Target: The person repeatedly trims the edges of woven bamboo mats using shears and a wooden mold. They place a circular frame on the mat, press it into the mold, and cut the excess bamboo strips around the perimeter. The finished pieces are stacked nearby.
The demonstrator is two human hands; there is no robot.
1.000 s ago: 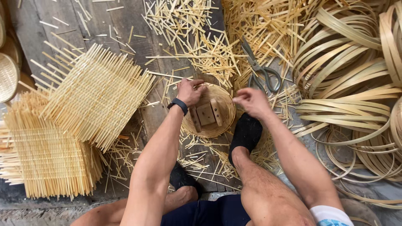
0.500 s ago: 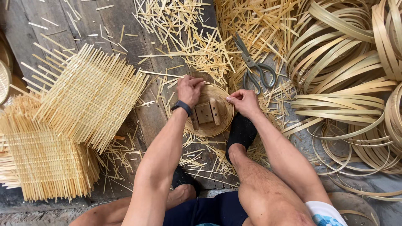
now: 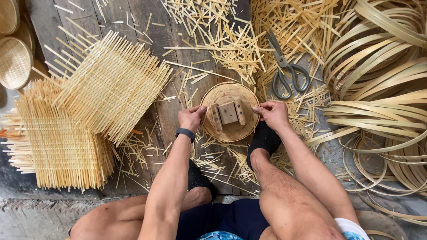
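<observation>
A round woven bamboo tray [image 3: 229, 129] lies on the wooden floor with a small wooden block form [image 3: 228, 113] resting on its middle. My left hand [image 3: 191, 118] grips the tray's left rim, a dark band on its wrist. At the opposite rim my right hand [image 3: 272, 114] pinches the edge with fingers and thumb. My right foot in a black sock [image 3: 262, 141] sits just below the tray.
Grey scissors [image 3: 285, 71] lie above right of the tray among loose bamboo slivers [image 3: 231, 40]. Square woven bamboo mats [image 3: 106, 84] are stacked at left. Coiled bamboo strip hoops [image 3: 382, 89] fill the right. Finished round baskets [image 3: 13, 62] sit far left.
My hands have shifted from the top of the tray out to its left and right rims. The view has drifted, so the tray sits lower in frame.
</observation>
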